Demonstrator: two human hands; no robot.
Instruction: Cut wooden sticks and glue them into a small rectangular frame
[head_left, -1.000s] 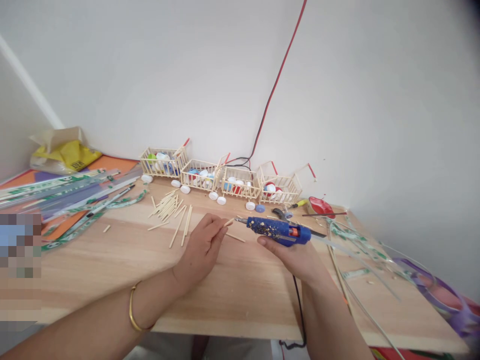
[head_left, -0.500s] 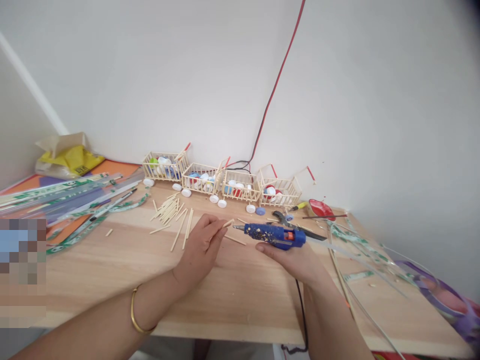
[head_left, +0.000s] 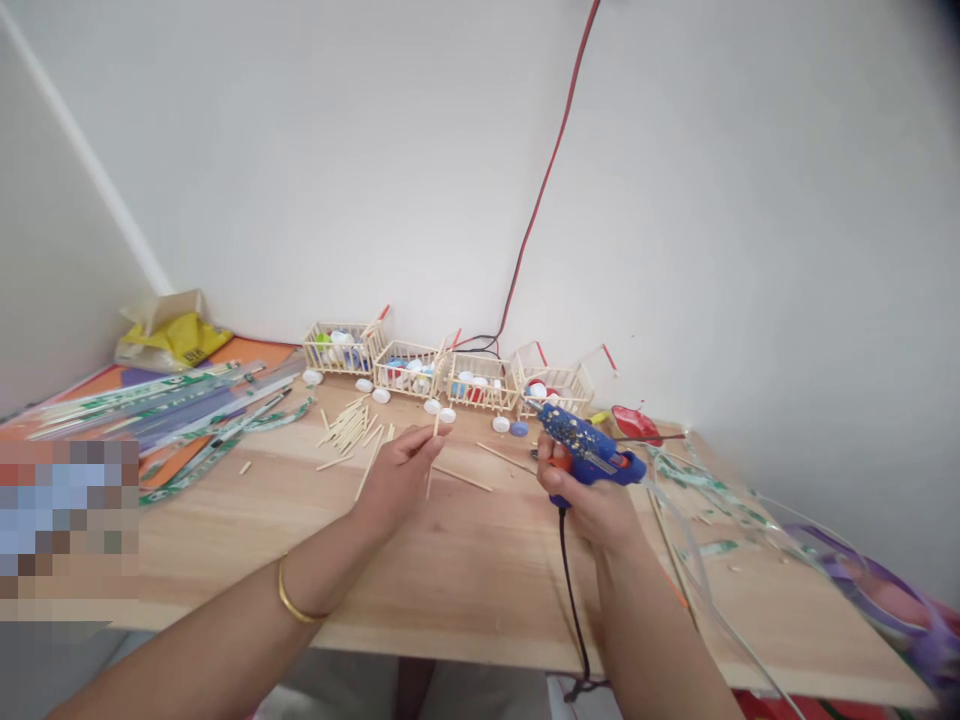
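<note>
My left hand (head_left: 400, 475) pinches a thin wooden stick (head_left: 436, 424), held near upright above the table. My right hand (head_left: 592, 505) is wrapped round the handle of a blue hot glue gun (head_left: 585, 440), whose nozzle tilts up and left, apart from the stick. A clear glue stick (head_left: 679, 510) trails from the gun's rear, and its black cord (head_left: 571, 590) hangs over the table's front edge. Loose wooden sticks (head_left: 349, 425) lie in a pile beyond my left hand. Several small stick-built carts with red handles stand along the wall, one of them (head_left: 480, 385) holding bottle caps.
Plastic-wrapped sticks (head_left: 165, 400) cover the left of the wooden table (head_left: 450, 600), near a yellow bag (head_left: 180, 340). Green-and-white wrappers (head_left: 712, 490) and a red dish (head_left: 636, 425) lie at the right. A red-black cable (head_left: 546, 190) runs down the wall.
The glue gun has moved off the stick and swung nozzle-up, with my right fingers now visible round its handle. My left hand has turned the stick upright. The camera view has shifted slightly.
</note>
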